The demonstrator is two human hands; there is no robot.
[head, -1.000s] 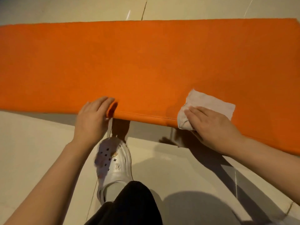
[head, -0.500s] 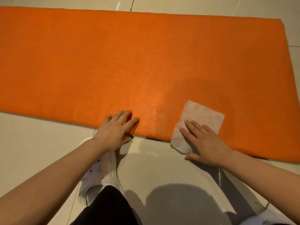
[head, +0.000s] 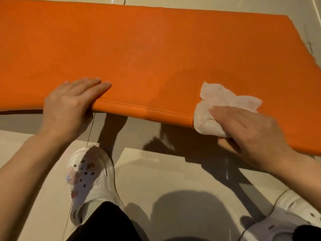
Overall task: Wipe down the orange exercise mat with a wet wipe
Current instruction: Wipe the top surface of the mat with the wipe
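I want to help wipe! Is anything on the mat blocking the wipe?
Nothing visible blocks it. The right hand holds the wet wipe at the orange mat's near edge; the left hand rests farther left.

Left hand (head: 69,103) flat, fingers (head: 97,86) straight, right hand (head: 248,129) palm down, fingers curled, both forearms bare
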